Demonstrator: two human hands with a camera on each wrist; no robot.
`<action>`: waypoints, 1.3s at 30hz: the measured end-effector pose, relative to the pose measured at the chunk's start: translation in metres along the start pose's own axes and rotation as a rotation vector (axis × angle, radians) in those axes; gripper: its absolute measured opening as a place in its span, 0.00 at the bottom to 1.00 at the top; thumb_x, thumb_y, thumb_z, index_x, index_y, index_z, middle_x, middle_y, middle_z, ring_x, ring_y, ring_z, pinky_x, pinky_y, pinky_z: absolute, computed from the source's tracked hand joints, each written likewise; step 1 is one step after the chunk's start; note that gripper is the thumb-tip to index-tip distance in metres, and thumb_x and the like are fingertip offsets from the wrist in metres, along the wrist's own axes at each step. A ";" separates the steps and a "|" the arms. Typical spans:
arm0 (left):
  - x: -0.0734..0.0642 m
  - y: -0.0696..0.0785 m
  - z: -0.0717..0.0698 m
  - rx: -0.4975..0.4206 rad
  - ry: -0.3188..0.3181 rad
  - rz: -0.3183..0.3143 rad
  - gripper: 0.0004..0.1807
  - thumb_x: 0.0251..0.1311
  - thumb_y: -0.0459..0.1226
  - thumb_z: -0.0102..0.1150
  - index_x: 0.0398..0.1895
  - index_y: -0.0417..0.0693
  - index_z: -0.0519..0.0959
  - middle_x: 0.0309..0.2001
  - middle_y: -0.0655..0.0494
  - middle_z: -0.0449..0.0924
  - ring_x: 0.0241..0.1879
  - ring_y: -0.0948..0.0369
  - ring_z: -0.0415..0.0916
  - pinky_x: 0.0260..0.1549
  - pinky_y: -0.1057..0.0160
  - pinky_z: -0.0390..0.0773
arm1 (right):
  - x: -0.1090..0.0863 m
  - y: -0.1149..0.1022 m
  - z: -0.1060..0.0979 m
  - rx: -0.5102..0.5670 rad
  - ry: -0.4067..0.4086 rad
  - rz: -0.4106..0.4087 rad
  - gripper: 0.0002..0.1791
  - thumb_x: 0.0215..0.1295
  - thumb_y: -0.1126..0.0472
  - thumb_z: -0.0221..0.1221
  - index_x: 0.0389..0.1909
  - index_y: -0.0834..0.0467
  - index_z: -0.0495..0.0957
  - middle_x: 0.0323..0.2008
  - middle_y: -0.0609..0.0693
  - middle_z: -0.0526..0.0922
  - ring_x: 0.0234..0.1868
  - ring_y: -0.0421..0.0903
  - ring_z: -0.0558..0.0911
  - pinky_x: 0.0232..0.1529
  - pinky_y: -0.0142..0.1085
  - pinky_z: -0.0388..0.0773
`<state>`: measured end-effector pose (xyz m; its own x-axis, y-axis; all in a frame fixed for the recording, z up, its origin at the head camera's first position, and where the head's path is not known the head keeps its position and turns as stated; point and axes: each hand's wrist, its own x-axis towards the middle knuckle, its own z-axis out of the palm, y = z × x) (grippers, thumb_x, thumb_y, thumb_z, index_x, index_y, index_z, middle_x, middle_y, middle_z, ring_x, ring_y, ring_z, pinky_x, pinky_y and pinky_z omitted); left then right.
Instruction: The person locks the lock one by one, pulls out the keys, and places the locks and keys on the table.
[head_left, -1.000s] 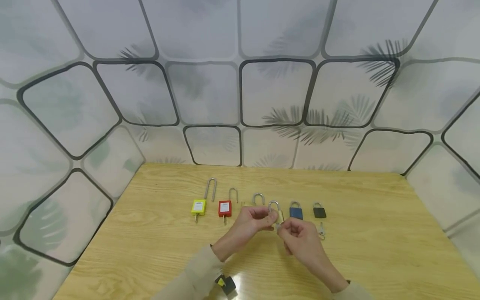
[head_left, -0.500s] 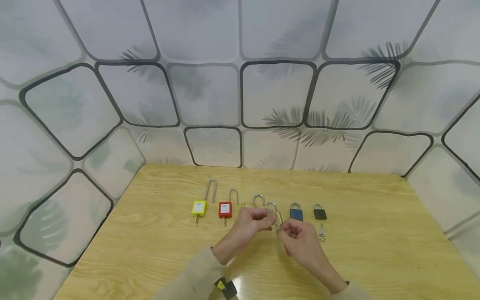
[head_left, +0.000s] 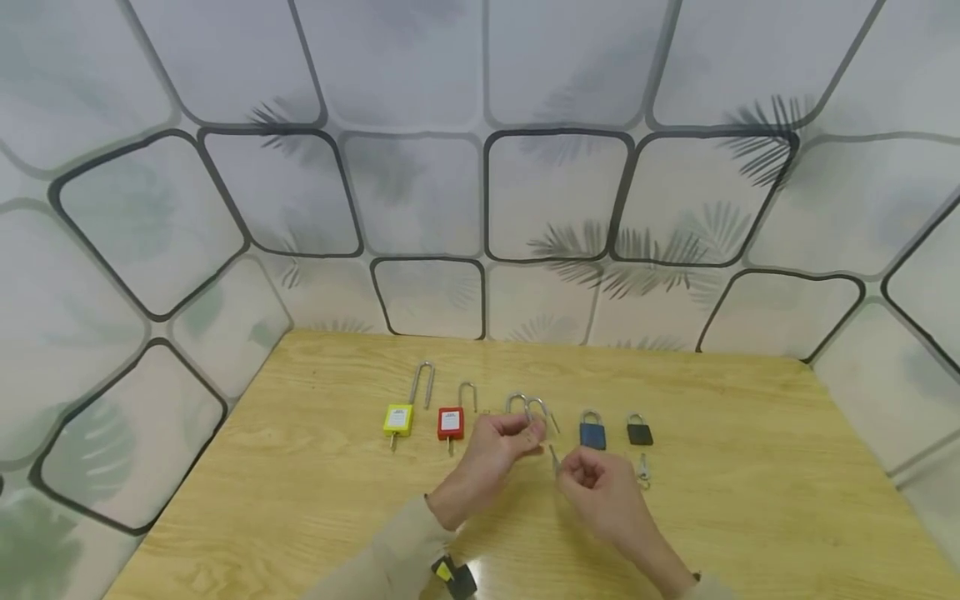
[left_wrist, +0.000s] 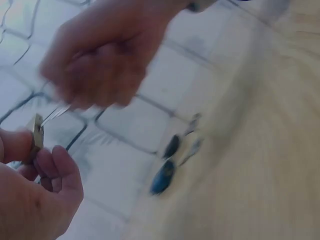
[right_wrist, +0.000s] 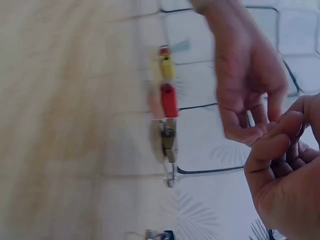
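Observation:
In the head view my left hand [head_left: 491,457] grips a small brass padlock, its steel shackle [head_left: 537,407] pointing up and away. The left wrist view shows the brass body [left_wrist: 37,135] between thumb and fingers. Just to the right, my right hand [head_left: 603,492] pinches a thin silver key [head_left: 554,460]. Its tip lies close to the padlock's lower end, and a small gap shows in the head view. From the right wrist, my curled fingers [right_wrist: 280,150] mostly hide the key. Another padlock with a raised shackle [head_left: 517,400] lies behind my left hand, its body mostly covered.
A yellow padlock [head_left: 397,420] and a red one [head_left: 451,423], both with raised shackles and keys inserted, lie left on the wooden table [head_left: 300,467]. Right are a blue padlock [head_left: 592,436], a black one [head_left: 640,434] and loose keys [head_left: 643,472]. A black-and-yellow object [head_left: 456,577] lies near my left sleeve.
The held padlock has tilted and shifted a little left. The key, earlier right against its lower end, now shows as a separate sliver below it. Both hands have barely moved.

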<state>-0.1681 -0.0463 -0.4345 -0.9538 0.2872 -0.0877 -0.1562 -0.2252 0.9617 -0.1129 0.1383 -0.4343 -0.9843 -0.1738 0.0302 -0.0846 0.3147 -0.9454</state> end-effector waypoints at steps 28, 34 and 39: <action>0.008 0.010 -0.039 0.229 0.159 0.049 0.12 0.67 0.35 0.66 0.45 0.33 0.85 0.37 0.54 0.85 0.37 0.59 0.84 0.39 0.67 0.86 | 0.026 0.026 0.005 -0.489 -0.129 0.121 0.25 0.67 0.67 0.54 0.09 0.51 0.62 0.09 0.41 0.62 0.13 0.37 0.61 0.15 0.25 0.55; 0.007 0.009 -0.040 0.210 0.163 0.013 0.13 0.67 0.35 0.65 0.48 0.33 0.85 0.40 0.48 0.87 0.37 0.60 0.84 0.40 0.68 0.86 | 0.033 0.029 0.007 -0.527 -0.110 0.106 0.28 0.66 0.67 0.54 0.07 0.50 0.58 0.08 0.40 0.57 0.12 0.37 0.57 0.16 0.26 0.53; 0.007 0.005 -0.040 0.203 0.160 -0.005 0.14 0.67 0.35 0.65 0.48 0.32 0.84 0.39 0.49 0.87 0.34 0.63 0.82 0.40 0.68 0.85 | 0.033 0.028 0.008 -0.511 -0.131 0.136 0.28 0.66 0.66 0.54 0.07 0.50 0.58 0.08 0.39 0.57 0.12 0.37 0.57 0.17 0.27 0.53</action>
<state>-0.1862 -0.0831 -0.4403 -0.9842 0.1332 -0.1166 -0.1214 -0.0283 0.9922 -0.1466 0.1340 -0.4622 -0.9670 -0.2043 -0.1525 -0.0545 0.7502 -0.6590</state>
